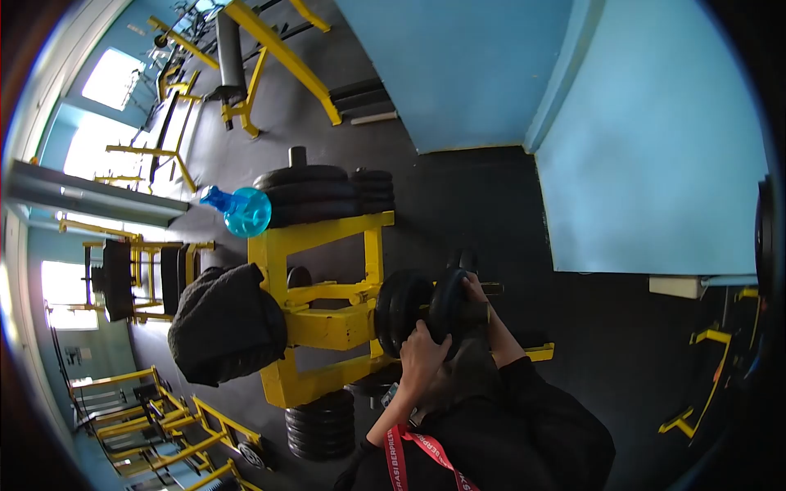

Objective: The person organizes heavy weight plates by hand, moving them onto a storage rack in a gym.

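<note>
A black weight plate [446, 299] is between my two hands, around a grey peg [476, 313] on the yellow plate rack [327, 329]. My left hand [422, 353] grips its near edge, fingers closed on the rim. On the far side, my right hand [480, 296] holds the same plate, its fingers partly hidden behind it. Further in toward the frame, more black plates [396, 315] hang on that peg, with a narrow gap to the held one.
A dark bag [225, 327] and a blue bottle [246, 211] rest on the rack's top. Other plates [319, 425] are stacked on its side pegs. Yellow gym machines [164, 417] and a bench [231, 53] stand at the left. Blue walls [655, 147] bound the right side.
</note>
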A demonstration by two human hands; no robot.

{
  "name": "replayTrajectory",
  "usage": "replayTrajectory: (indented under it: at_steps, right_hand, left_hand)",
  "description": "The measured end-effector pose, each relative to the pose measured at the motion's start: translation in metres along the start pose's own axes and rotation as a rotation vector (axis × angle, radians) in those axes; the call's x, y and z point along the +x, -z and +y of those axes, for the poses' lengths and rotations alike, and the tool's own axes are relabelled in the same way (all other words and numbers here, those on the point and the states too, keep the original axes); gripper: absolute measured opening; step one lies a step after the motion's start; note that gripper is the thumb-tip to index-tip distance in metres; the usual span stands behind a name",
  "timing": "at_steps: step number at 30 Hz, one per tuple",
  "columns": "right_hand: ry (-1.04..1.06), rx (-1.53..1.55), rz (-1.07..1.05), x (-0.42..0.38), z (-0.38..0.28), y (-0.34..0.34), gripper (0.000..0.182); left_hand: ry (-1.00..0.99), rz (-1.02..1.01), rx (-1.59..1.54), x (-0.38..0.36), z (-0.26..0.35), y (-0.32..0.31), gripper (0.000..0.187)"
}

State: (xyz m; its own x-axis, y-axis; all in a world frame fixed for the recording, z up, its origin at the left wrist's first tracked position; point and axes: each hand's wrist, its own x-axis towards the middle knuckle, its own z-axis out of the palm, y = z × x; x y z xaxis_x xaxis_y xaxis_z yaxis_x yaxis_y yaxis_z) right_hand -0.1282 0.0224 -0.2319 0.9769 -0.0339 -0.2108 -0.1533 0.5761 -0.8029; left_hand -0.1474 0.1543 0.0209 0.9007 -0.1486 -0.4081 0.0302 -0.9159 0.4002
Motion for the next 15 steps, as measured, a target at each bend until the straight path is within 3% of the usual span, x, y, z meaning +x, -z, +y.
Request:
replayTrajectory:
  at_steps: [6, 8, 9, 10, 11, 15]
  right_hand:
    - [0.052, -0.045, -0.062, 0.008, -0.006, -0.012, 0.069]
    - [0.080, -0.109, -0.074, 0.012, -0.010, -0.020, 0.072]
    - [0.187, -0.138, -0.025, 0.014, -0.020, -0.033, 0.077]
    - [0.297, -0.165, 0.023, 0.018, -0.030, -0.042, 0.081]
    - [0.291, -0.166, 0.007, 0.021, -0.029, -0.040, 0.081]
    - [0.123, -0.206, -0.113, 0.018, -0.026, -0.038, 0.085]
  left_hand:
    - [0.039, 0.065, -0.014, -0.009, -0.014, -0.007, 0.046]
    - [0.078, 0.242, -0.025, -0.014, -0.009, -0.002, 0.054]
    - [0.091, 0.252, -0.033, -0.016, -0.016, -0.010, 0.054]
    - [0.002, 0.429, -0.019, -0.019, -0.029, -0.025, 0.061]
    - [-0.085, 0.603, 0.001, -0.020, -0.032, -0.028, 0.070]
    - [-0.183, 0.767, -0.022, -0.016, -0.044, -0.033, 0.088]
